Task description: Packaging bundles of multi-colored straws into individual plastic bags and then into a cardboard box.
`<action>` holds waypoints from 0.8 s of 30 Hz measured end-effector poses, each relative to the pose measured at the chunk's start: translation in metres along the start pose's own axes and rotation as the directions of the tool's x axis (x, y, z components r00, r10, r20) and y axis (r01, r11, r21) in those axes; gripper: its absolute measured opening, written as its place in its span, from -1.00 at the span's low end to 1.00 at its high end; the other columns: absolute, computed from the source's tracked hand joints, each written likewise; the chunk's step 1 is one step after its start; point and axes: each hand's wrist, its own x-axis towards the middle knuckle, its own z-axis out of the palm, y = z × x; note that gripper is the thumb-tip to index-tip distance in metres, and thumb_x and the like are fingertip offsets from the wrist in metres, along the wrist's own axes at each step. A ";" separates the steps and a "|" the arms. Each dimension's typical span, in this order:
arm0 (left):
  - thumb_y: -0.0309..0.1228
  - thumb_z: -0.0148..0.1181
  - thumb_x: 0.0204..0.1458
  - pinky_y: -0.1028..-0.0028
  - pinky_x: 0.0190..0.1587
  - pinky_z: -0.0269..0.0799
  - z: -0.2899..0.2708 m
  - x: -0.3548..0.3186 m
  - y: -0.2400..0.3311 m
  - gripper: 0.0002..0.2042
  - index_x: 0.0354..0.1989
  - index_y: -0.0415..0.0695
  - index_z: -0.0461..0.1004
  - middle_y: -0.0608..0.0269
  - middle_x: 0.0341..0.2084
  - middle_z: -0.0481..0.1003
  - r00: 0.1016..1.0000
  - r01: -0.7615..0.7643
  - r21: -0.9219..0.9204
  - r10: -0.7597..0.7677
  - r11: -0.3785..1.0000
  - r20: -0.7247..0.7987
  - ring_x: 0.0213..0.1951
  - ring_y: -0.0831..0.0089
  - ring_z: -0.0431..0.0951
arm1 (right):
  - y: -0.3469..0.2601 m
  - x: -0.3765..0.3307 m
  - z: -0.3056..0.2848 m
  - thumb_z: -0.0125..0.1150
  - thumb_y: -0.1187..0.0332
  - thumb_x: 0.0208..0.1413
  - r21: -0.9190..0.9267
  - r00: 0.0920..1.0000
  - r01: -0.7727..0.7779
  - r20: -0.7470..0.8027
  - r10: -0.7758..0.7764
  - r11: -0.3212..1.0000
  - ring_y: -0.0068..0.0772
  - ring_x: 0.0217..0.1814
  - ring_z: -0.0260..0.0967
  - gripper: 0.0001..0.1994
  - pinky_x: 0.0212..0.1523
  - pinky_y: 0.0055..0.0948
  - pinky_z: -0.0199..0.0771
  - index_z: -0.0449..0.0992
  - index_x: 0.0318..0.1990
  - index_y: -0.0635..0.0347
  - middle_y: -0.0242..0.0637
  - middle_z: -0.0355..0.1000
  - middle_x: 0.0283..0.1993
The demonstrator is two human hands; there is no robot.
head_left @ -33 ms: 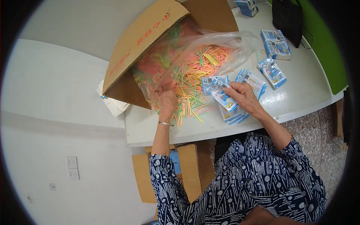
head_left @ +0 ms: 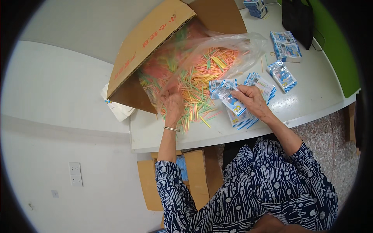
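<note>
A heap of short thin pastel sticks (head_left: 217, 70), pink, yellow and green, spills from a clear plastic bag (head_left: 248, 42) inside a tilted cardboard box (head_left: 149, 40). At the heap's near left edge is my left hand (head_left: 172, 104), its fingers curled among the sticks beside the bag's film; what they hold is hidden. My right hand (head_left: 254, 101) pinches a small blue-and-white packet (head_left: 233, 104) between thumb and fingers. Beneath and around it lie several similar flat packets (head_left: 259, 82) with striped edges, overlapping on the white table (head_left: 307, 97).
Farther right stand a filled packet (head_left: 283, 75) and a stack of packets (head_left: 287, 46). More packets (head_left: 256, 8) and a black bag (head_left: 298, 21) are at the back, by a green partition (head_left: 338, 50). An open cardboard box (head_left: 196, 174) sits below the table's front edge.
</note>
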 end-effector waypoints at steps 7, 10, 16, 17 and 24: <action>-0.33 -0.04 0.15 0.34 -0.38 0.43 -0.051 0.037 0.022 -0.73 -0.10 -0.29 0.36 0.05 -0.51 0.49 0.934 0.349 -0.364 -0.291 0.863 0.206 -0.46 0.23 0.53 | -0.001 0.023 0.015 0.10 0.23 0.17 0.210 0.997 -0.032 -0.057 0.045 0.977 -0.79 -0.53 0.13 -0.72 -0.55 -0.61 0.13 0.44 -0.50 0.23 -0.54 0.31 -0.56; -0.31 -0.04 0.18 0.41 -0.34 0.46 -0.077 0.042 0.040 -0.73 -0.12 -0.29 0.37 0.13 -0.49 0.50 0.841 0.541 -0.714 -0.284 0.445 0.460 -0.43 0.42 0.54 | -0.006 0.048 0.023 0.11 0.22 0.18 0.351 0.997 -0.040 -0.053 0.062 0.935 -0.80 -0.50 0.13 -0.74 -0.52 -0.63 0.13 0.43 -0.48 0.18 -0.57 0.31 -0.51; -0.21 -0.08 0.22 0.52 -0.31 0.43 -0.046 0.036 0.048 -0.71 -0.21 -0.21 0.38 0.27 -0.42 0.46 0.770 0.622 -0.772 -0.073 -0.130 0.633 -0.40 0.53 0.50 | -0.005 0.107 0.056 0.12 0.25 0.16 0.581 0.999 0.037 -0.037 -0.019 0.813 -0.76 -0.43 0.22 -0.78 -0.43 -0.63 0.22 0.51 -0.29 0.25 -0.53 0.38 -0.44; -0.24 -0.08 0.21 0.52 -0.31 0.43 -0.045 0.038 0.053 -0.73 -0.21 -0.22 0.38 0.25 -0.41 0.46 0.771 0.627 -0.764 -0.020 -0.155 0.637 -0.41 0.51 0.50 | -0.005 0.114 0.060 0.12 0.27 0.16 0.571 0.999 0.051 -0.043 -0.032 0.820 -0.73 -0.42 0.25 -0.76 -0.40 -0.59 0.27 0.53 -0.24 0.29 -0.48 0.42 -0.42; -0.35 -0.04 0.19 0.47 -0.32 0.43 -0.021 0.037 0.052 -0.78 -0.16 -0.27 0.38 0.20 -0.41 0.47 0.746 0.665 -0.708 0.176 -0.238 0.642 -0.41 0.46 0.49 | -0.013 0.116 0.077 0.09 0.26 0.17 0.510 0.995 -0.049 0.104 -0.005 0.859 -0.68 -0.41 0.32 -0.72 -0.41 -0.59 0.34 0.52 -0.15 0.32 -0.43 0.46 -0.39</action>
